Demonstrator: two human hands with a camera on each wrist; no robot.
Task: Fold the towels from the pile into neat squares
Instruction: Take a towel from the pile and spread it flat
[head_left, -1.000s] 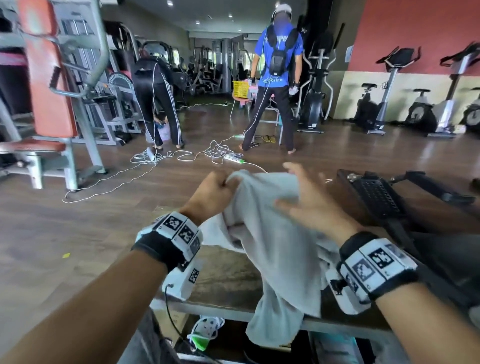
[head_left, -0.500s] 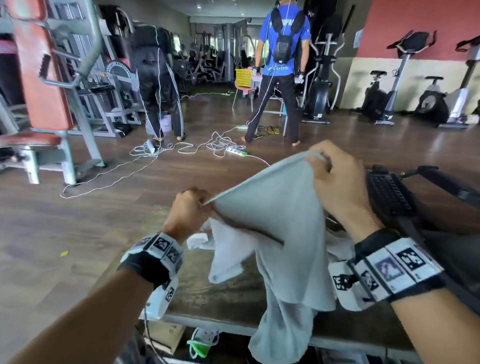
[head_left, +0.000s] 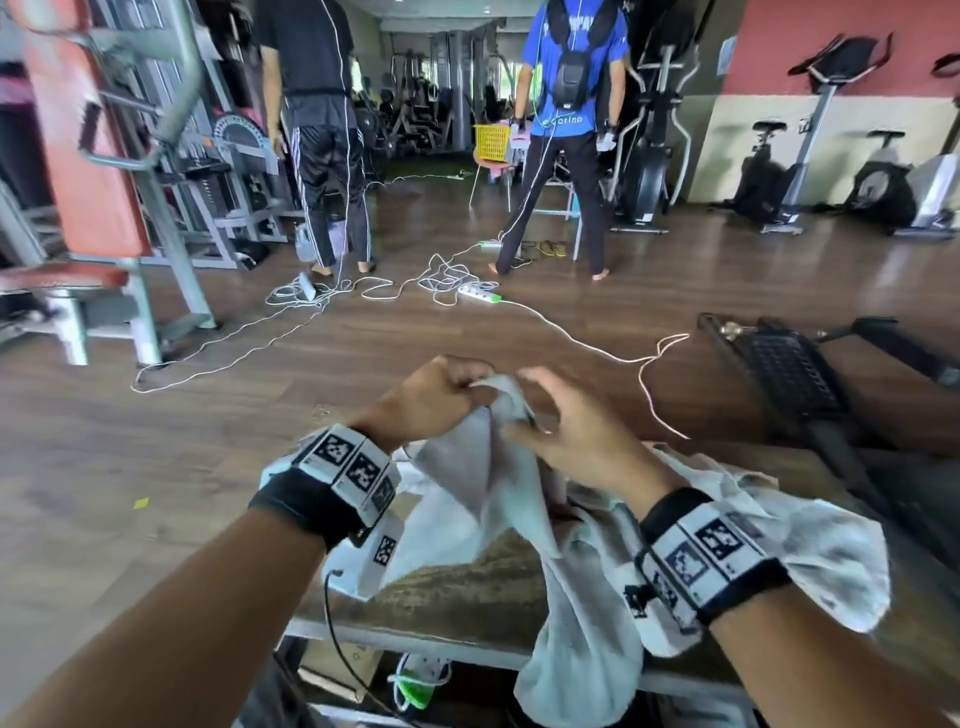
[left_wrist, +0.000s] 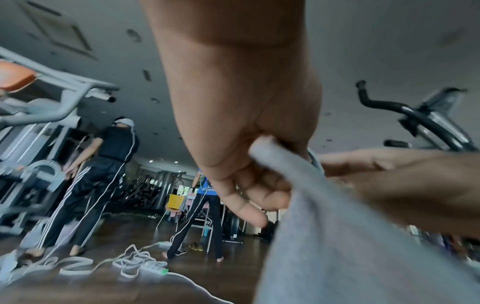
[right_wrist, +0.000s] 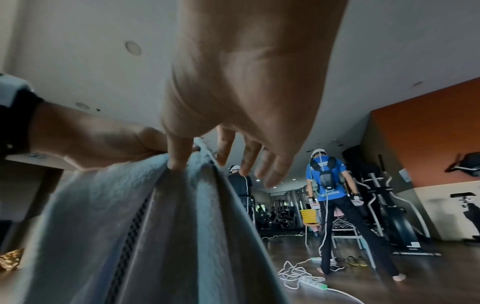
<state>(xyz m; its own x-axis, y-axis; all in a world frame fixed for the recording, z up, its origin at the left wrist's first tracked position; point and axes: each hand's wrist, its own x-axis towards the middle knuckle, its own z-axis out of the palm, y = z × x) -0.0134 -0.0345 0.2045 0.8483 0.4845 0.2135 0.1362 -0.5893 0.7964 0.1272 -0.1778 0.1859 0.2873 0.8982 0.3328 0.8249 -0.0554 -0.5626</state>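
A grey towel (head_left: 483, 499) hangs from both hands over the front edge of a worn wooden table (head_left: 467, 587). My left hand (head_left: 457, 384) grips the towel's top edge in curled fingers; in the left wrist view the left hand (left_wrist: 262, 185) holds a rolled edge of the towel (left_wrist: 337, 257). Right beside it, my right hand (head_left: 524, 410) pinches the towel. In the right wrist view the right hand (right_wrist: 202, 162) has its thumb pressed into the towel (right_wrist: 103, 226), the index behind the edge and the other fingers spread. More crumpled pale towels (head_left: 810, 551) lie at the right.
A black exercise machine (head_left: 789, 374) stands close at the right. White cables and a power strip (head_left: 480, 294) trail over the wooden floor ahead. Two people stand farther back near a yellow basket (head_left: 490, 141). A red weight bench (head_left: 78, 208) is at the left.
My right hand has come down and left from its raised position, bringing its towel corner next to my left hand. The towel, spread wide before, now hangs bunched between the hands.
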